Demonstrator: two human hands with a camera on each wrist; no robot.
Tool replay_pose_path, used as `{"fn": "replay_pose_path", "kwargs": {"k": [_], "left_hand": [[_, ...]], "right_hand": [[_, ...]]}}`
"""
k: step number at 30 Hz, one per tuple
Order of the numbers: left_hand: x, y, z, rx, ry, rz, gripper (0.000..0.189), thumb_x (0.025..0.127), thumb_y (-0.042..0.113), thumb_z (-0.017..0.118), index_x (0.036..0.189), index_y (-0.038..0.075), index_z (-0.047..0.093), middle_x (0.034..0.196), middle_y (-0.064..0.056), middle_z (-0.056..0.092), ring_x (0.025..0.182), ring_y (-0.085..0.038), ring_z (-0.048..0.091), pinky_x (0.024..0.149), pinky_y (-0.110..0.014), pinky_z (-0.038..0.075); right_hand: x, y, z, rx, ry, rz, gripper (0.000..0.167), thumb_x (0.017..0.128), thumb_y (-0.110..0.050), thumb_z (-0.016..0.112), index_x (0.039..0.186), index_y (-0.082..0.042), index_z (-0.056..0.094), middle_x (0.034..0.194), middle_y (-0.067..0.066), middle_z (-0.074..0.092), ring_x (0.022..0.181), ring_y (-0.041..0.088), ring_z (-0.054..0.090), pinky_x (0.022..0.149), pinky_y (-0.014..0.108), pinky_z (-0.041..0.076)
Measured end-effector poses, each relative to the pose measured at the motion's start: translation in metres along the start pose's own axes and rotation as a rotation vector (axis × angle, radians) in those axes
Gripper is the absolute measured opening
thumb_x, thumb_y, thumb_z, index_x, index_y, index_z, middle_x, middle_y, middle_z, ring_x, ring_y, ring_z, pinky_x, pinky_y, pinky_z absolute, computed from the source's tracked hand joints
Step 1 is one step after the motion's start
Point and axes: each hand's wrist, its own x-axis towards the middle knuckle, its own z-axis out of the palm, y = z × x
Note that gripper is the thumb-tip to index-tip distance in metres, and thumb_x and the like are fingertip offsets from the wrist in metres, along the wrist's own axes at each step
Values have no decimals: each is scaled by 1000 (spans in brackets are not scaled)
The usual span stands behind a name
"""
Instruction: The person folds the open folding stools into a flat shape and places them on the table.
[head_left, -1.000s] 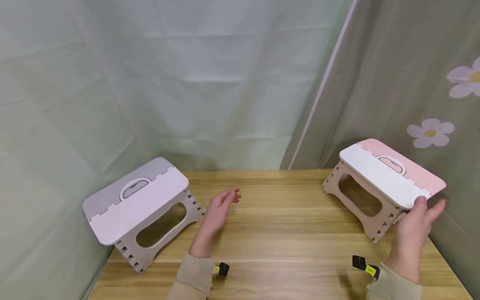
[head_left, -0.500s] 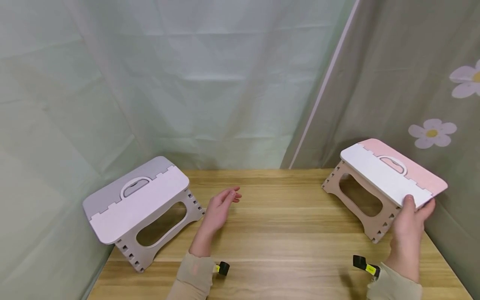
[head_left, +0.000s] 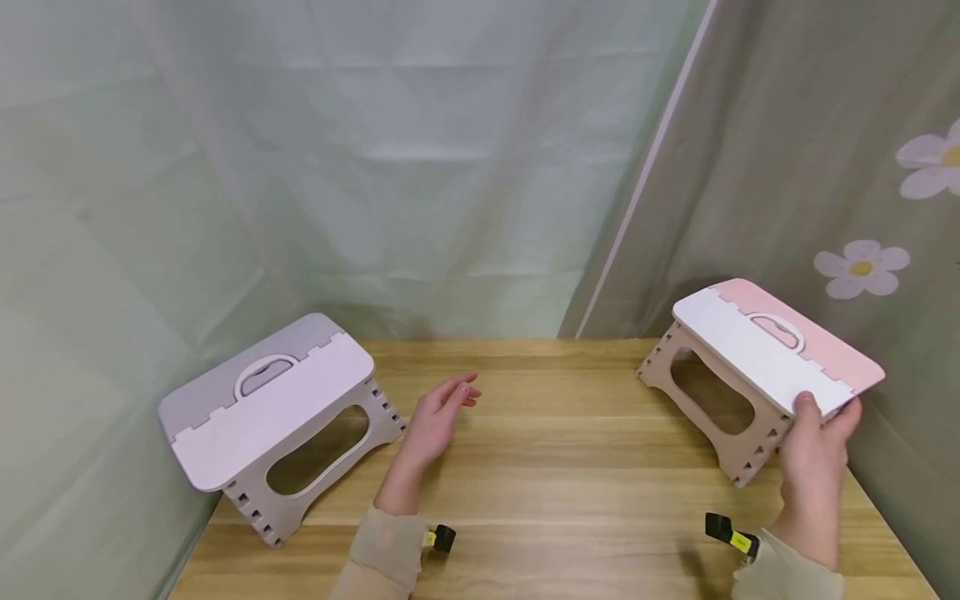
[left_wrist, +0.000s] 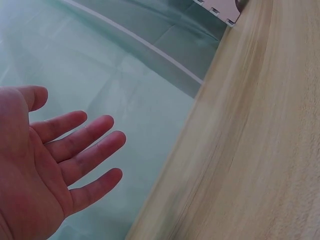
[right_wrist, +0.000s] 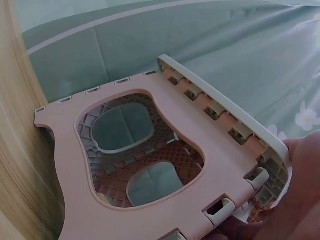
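Note:
A folding step stool [head_left: 753, 354] with a white and pink top stands unfolded at the right. My right hand [head_left: 813, 458] grips its near corner, thumb on the white top and other fingers at the edge, partly hidden under it. In the right wrist view, the pink leg panel [right_wrist: 230, 165] with its cut-out opening fills the middle, and my right hand [right_wrist: 300, 185] is at the corner. My left hand [head_left: 438, 417] holds nothing above the table, and the left wrist view shows the same left hand [left_wrist: 45, 165] palm up with fingers spread and slightly bent.
A second unfolded stool [head_left: 273, 400], grey and pale lilac, stands on the left of the wooden table [head_left: 555, 500]. Pale green curtains [head_left: 450, 167] hang behind and at the sides. Black wrist cameras, such as the right one [head_left: 718, 525], stick out from both sleeves.
My right hand has shifted left along the stool's near edge, and its thumb now lies on the white top. The left hand and the grey stool look unchanged.

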Motion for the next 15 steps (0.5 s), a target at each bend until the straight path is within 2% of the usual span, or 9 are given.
{"fn": "replay_pose_path", "kwargs": {"k": [6, 11, 15], "left_hand": [[-3, -1, 0, 10, -1, -2, 45, 116, 38, 46, 146, 9, 64, 121, -4, 76, 114, -26, 70, 109, -61, 45], [-1, -1, 0, 6, -6, -1, 45, 116, 38, 47, 147, 10, 64, 120, -4, 76, 113, -26, 70, 109, -61, 45], [1, -1, 1, 10, -11, 0, 46, 116, 39, 46, 147, 9, 64, 120, -5, 76, 113, -26, 71, 109, -61, 45]], "right_hand": [[0, 5, 0, -59, -54, -40, 82, 110, -56, 35, 166, -43, -22, 178, 12, -6, 161, 41, -1, 124, 67, 8], [2, 4, 1, -98, -117, -62, 81, 110, -58, 33, 162, -43, -28, 178, 7, -10, 160, 43, 4, 120, 71, 21], [3, 4, 1, -114, -163, -97, 78, 111, -56, 31, 160, -45, -29, 178, 9, -9, 158, 49, 12, 115, 74, 29]]}}
